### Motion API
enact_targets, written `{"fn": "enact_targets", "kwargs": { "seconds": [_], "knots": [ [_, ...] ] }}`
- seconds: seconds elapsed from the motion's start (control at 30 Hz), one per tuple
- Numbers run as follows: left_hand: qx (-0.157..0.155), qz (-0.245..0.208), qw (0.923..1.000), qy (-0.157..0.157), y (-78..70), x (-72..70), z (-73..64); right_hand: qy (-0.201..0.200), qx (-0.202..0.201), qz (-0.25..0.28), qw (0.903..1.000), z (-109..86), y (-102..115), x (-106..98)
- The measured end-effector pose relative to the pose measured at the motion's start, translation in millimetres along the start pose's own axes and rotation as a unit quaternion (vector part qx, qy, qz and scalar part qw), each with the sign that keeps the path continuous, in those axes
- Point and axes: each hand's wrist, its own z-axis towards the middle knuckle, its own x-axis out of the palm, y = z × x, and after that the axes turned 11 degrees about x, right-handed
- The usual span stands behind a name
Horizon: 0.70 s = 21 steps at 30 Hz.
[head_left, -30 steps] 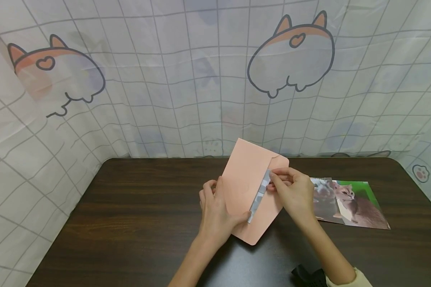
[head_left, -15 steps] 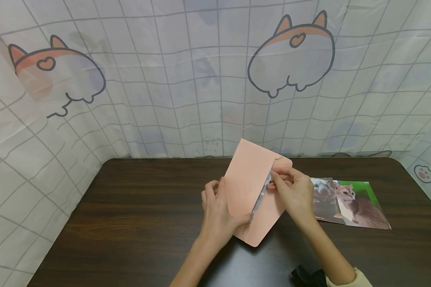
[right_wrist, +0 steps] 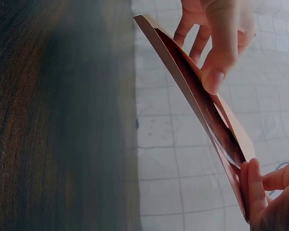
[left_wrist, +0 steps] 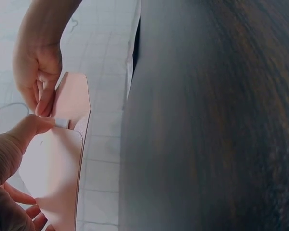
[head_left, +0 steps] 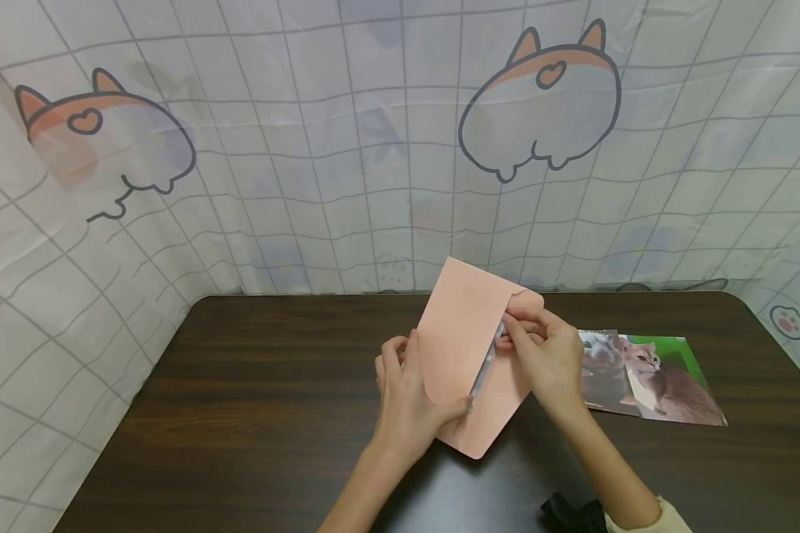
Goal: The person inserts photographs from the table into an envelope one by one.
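A pink envelope (head_left: 463,318) is held up, tilted, over the table, its long opening facing right. My left hand (head_left: 403,396) grips it from the left, fingers behind and thumb at the opening's lower end. Inside sits a grey-and-white printed sheet (head_left: 484,371), only a thin strip of its edge showing. My right hand (head_left: 552,359) pinches that sheet near the upper end of the opening. The right wrist view shows the envelope (right_wrist: 183,79) gaping, with the glossy sheet (right_wrist: 221,127) between its walls and the right fingertips (right_wrist: 253,180) at the slot.
Two overlapping cat photos, one greyish (head_left: 601,374) and one with a green background (head_left: 673,381), lie on the dark wooden table (head_left: 240,414) to the right. A black strap (head_left: 573,514) is by the right forearm. A gridded curtain (head_left: 347,148) hangs behind the table.
The printed sheet has slid deeper into the envelope, so its visible strip is narrower. The envelope and both hands have shifted slightly right.
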Motion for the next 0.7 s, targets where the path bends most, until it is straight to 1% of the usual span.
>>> {"fn": "enact_targets", "kwargs": {
  "seconds": [0.17,0.37,0.6,0.7],
  "knots": [
    [-0.006,0.019,0.9998,-0.007,3.0,-1.3,1.7,0.003,-0.011,0.027,0.9996,-1.3,1,1],
    [-0.004,0.034,0.9994,-0.009,7.9,-4.6,3.1,-0.016,-0.03,0.022,0.9992,-1.2,1,0],
    [0.001,0.034,0.9994,-0.007,12.0,-9.9,5.0,-0.051,-0.054,-0.037,0.9966,-0.2,-1,-2],
    [0.004,0.035,0.9993,-0.01,13.8,-13.1,5.9,-0.056,-0.059,-0.049,0.9955,0.1,-1,-3]
  ]
}}
